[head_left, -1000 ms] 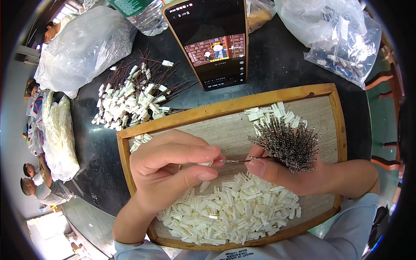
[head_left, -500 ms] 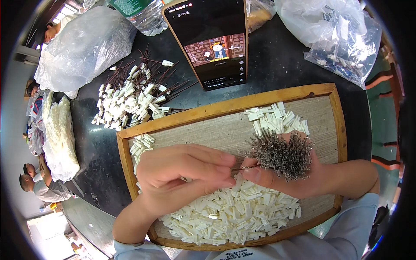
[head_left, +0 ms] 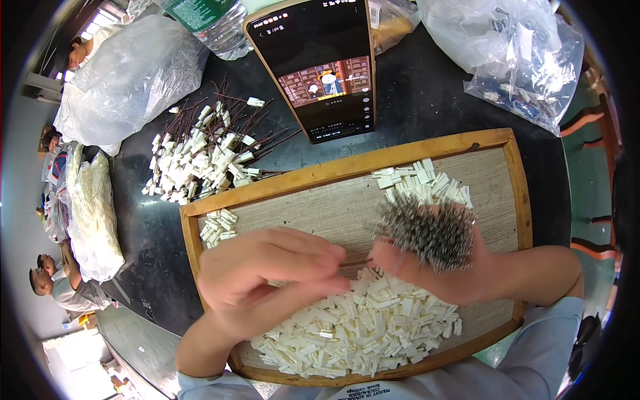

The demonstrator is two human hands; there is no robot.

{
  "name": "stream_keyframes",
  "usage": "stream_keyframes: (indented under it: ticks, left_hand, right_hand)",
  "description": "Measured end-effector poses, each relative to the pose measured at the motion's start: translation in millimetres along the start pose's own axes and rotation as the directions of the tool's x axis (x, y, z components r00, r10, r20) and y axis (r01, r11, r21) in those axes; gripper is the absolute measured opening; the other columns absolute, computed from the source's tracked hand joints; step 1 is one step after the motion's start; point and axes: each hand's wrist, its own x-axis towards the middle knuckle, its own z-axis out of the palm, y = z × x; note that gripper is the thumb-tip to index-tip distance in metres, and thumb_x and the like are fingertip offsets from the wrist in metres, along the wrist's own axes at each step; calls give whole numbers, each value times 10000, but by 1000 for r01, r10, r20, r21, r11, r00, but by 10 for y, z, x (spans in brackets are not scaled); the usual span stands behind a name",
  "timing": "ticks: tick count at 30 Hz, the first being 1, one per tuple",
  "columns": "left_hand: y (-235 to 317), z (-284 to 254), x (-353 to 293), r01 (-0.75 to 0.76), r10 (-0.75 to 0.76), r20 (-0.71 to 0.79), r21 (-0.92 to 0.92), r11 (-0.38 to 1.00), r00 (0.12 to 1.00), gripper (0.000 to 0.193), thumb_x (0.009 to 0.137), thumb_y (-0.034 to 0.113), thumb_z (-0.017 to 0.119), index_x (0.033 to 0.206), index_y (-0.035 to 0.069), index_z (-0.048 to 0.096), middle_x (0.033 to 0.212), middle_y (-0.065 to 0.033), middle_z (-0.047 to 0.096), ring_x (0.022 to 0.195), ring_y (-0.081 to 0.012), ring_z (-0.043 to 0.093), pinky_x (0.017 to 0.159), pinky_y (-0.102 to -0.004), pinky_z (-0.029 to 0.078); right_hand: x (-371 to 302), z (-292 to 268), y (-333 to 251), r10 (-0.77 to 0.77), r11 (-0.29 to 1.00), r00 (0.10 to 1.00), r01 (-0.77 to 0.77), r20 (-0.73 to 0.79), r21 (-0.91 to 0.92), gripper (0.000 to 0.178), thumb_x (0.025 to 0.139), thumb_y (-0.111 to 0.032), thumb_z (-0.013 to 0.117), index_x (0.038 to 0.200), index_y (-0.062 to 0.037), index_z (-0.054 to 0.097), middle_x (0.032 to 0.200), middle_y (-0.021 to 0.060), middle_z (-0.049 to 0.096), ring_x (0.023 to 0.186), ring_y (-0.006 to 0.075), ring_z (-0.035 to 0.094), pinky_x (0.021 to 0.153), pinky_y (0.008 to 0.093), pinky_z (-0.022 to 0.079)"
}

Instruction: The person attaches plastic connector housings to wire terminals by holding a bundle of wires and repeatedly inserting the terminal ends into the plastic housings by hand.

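Note:
A thick bundle of wires with small metal crimp terminals [head_left: 430,233] fills my right hand [head_left: 470,283], which is closed around it with the tips fanned upward. Between both hands runs a thin brown wire [head_left: 355,263], gripped by the fingertips of my left hand [head_left: 257,273] and by the right thumb. Both hands are over a wood-framed tray [head_left: 347,171]. Beneath them spreads a large heap of small white plastic connector housings [head_left: 360,330]. Smaller groups of housings lie at the tray's far right [head_left: 427,180] and left side [head_left: 219,225]. Motion blurs the left fingers and terminals.
Beyond the tray, wires with white connectors [head_left: 200,157] lie piled on the black table [head_left: 413,93]. A phone [head_left: 320,73] stands upright, with a water bottle [head_left: 213,27] behind it. Plastic bags [head_left: 133,80] sit left and right. Other people [head_left: 70,287] are at far left.
My left hand has shifted slightly left, away from the right hand, so more of the brown wire shows between them. The bundle in my right hand has tilted slightly and blurs with motion.

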Motion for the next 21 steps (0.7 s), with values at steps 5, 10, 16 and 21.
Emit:
stream_keyframes:
  ticks: [5, 10, 16, 21]
  left_hand:
    - [20, -104, -12, 4, -3, -11, 54, 999, 1000, 214, 680, -40, 689, 811, -24, 521, 866, -188, 589, 760, -250, 617, 666, -342, 536]
    - [4, -310, 48, 97, -87, -223, 37, 995, 971, 147, 695, -99, 629, 818, -36, 578, 814, -133, 624, 743, -186, 617, 662, -253, 498]
    - [158, -636, 186, 139, -87, -110, 854, 501, 990, 138, 696, 0, 634, 821, 18, 577, 845, -87, 605, 860, -206, 579, 743, -299, 439]
    - [317, -190, 40, 116, -521, 345, 739, 664, 780, 242, 655, 92, 675, 874, 70, 574, 879, -62, 553, 807, -221, 554, 701, -326, 437]
  right_hand:
    - [0, -29, 97, -100, 971, 984, 65, -145, -229, 164, 776, -9, 634, 934, -14, 587, 821, 26, 624, 704, 66, 559, 610, 205, 453]
    - [24, 51, -8, -117, 985, 949, 74, -291, -155, 107, 829, -52, 587, 926, -26, 550, 760, -4, 557, 671, 39, 494, 559, 201, 395]
    - [34, 12, 99, 46, 969, 991, -13, -129, 249, 183, 924, -195, 447, 855, -36, 508, 662, -34, 431, 576, 35, 368, 489, 203, 310]
    - [48, -4, 94, 35, 989, 978, -4, -208, 150, 260, 921, -274, 451, 865, -34, 534, 610, -37, 428, 544, 27, 368, 475, 197, 306]
